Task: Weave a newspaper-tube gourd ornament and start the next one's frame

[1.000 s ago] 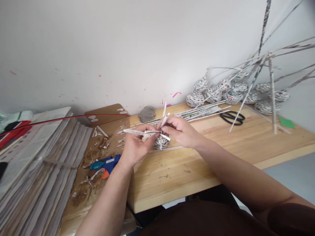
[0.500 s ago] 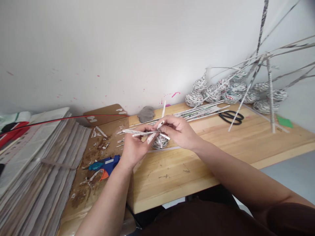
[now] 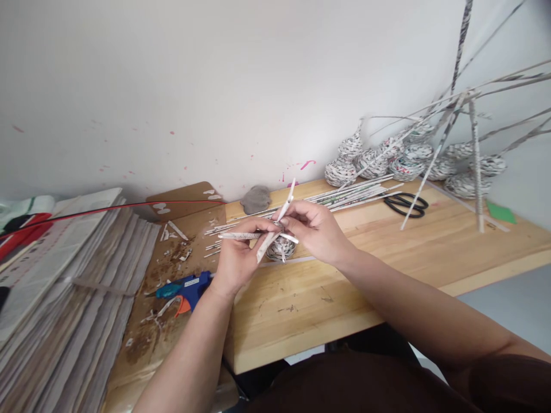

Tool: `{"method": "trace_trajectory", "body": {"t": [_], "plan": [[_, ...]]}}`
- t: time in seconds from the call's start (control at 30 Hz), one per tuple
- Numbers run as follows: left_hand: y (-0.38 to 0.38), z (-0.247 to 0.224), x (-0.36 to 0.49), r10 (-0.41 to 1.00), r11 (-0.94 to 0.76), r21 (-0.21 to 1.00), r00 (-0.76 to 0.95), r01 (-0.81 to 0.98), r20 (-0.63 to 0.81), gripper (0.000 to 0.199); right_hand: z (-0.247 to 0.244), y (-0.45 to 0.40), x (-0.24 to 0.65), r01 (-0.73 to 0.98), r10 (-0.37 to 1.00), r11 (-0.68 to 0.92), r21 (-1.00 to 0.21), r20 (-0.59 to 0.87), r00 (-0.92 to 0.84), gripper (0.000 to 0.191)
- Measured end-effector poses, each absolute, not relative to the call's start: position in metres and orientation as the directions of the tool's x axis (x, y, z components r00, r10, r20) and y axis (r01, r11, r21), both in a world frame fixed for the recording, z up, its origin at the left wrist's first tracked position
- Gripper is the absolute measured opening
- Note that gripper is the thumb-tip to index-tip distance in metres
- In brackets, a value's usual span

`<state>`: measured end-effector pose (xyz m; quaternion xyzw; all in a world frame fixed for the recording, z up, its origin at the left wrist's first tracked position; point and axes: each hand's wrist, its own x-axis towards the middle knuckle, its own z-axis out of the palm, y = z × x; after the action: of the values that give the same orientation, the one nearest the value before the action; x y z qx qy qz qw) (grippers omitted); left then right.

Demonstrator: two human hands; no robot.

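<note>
Our left hand (image 3: 236,257) and right hand (image 3: 322,232) are both pinched on paper tubes (image 3: 266,246) above a ball (image 3: 278,250), seemingly woven already; ends jut out, unwoven.

The near paper strip (image 3: 266,249) now slants farther down beside the left hand (image 3: 236,255), its end closer to the person than before, while the far paper strip (image 3: 286,208) leans more rightward.
</note>
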<state>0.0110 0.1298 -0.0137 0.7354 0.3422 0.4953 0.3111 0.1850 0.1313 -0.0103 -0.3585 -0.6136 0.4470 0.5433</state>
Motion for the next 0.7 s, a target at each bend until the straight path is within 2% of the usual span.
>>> {"method": "trace_trajectory", "body": {"t": [0.2,0.43,0.7], "plan": [[0.1289,-0.0121,0.0129,0.852,-0.505,0.845,0.258,0.176,0.456,0.010,-0.0075,0.1243,0.1828,0.056,0.928,0.368,-0.928,0.362,-0.087,0.005],[0.1298,-0.0113,0.0131,0.858,-0.496,0.847,0.259,0.191,0.444,0.008,-0.0056,0.1234,0.1839,0.050,0.925,0.363,-0.931,0.353,-0.138,0.007],[0.1361,-0.0178,0.0097,0.851,-0.506,0.853,0.235,0.128,0.470,0.020,-0.0075,0.1236,0.1862,0.101,0.930,0.358,-0.928,0.344,-0.132,0.024]]}}
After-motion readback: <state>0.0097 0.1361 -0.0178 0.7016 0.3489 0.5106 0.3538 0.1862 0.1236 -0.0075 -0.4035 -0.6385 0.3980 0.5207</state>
